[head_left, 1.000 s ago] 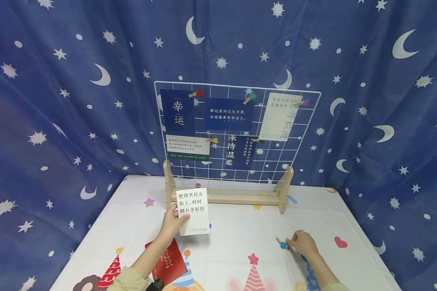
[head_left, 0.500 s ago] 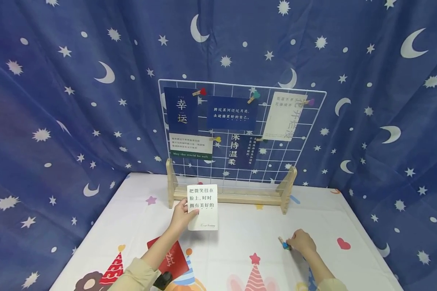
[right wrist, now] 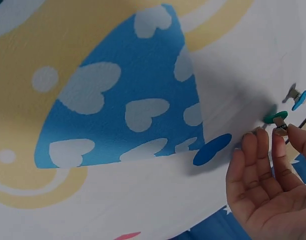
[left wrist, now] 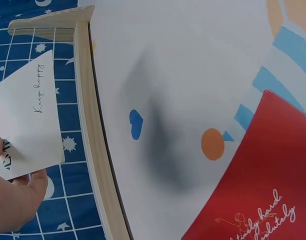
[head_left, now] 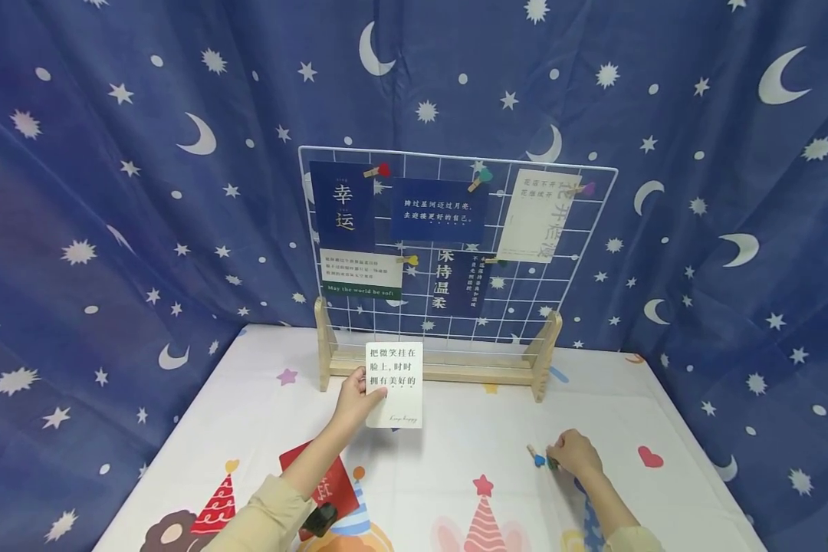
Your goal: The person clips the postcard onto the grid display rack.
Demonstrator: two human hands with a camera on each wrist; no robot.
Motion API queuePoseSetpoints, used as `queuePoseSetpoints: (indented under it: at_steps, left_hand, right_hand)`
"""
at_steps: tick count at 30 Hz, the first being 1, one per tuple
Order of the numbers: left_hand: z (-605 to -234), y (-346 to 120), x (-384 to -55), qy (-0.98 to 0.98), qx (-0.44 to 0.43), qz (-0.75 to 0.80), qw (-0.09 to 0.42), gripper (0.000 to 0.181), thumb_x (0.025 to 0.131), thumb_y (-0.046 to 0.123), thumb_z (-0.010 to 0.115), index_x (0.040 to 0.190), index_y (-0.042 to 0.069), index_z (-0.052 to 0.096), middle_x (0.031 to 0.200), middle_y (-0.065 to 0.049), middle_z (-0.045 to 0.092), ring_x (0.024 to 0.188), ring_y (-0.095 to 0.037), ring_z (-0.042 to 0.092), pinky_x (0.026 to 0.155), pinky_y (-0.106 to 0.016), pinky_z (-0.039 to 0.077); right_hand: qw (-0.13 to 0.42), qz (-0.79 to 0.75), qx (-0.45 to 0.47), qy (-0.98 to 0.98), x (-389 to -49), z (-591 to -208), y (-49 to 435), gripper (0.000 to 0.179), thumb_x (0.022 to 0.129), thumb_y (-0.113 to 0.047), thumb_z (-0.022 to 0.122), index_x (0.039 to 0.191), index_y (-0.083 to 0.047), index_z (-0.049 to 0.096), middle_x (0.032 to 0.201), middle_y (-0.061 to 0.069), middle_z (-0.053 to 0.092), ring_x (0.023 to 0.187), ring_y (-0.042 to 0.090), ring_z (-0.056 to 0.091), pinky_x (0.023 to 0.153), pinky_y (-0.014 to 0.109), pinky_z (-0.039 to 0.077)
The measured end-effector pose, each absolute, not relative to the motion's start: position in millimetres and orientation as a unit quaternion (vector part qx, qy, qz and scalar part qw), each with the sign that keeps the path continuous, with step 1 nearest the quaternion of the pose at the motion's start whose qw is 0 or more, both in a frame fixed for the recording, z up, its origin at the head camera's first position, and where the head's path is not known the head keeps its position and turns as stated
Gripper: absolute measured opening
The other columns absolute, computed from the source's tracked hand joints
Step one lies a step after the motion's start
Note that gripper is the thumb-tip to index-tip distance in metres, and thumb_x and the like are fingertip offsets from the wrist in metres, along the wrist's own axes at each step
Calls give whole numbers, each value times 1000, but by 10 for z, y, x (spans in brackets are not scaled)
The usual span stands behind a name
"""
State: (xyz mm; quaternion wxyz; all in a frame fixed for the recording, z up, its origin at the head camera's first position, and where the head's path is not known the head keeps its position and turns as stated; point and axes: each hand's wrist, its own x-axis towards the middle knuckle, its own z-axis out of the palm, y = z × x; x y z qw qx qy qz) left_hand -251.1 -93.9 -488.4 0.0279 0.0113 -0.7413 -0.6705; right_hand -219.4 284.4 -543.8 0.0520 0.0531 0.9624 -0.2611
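My left hand [head_left: 353, 402] holds a white card [head_left: 403, 402] printed with Chinese characters, thumb on its front. The card is raised upright in front of the wire grid rack [head_left: 455, 373]; in the left wrist view the card [left wrist: 35, 125] reads "Keep happy". At the right of the table, my right hand [head_left: 579, 455] pinches a small wooden clothespin [right wrist: 280, 125] with a green heart, between thumb and index finger. Beside it on the table lies another clothespin [head_left: 539, 460], topped with a blue heart.
Several cards, such as the blue card [head_left: 343, 207] at upper left, hang on the grid with heart clothespins. A red card [head_left: 340, 491] lies on the table under my left forearm. A star-and-moon curtain [head_left: 662, 253] surrounds the white printed tablecloth [head_left: 469, 437].
My left hand has carried the white card rightward and slightly up, nearer the rack. The right hand has drawn the green clothespin a little away from the blue one.
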Motion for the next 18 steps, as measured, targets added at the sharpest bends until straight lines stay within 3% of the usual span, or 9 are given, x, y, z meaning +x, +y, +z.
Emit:
queuePoseSetpoints:
  at_steps: [18]
  left_hand:
    - [-4819, -795, -2590, -735, -7, -678, 26, 38, 83, -10, 59, 119, -12, 48, 106, -32, 64, 88, -39, 68, 72, -38, 59]
  right_hand:
    - [56, -361, 87, 927, -2272, -5320, 2874, 20, 89, -12, 51, 74, 0, 53, 60, 8, 60, 48, 17, 62, 47, 29, 50]
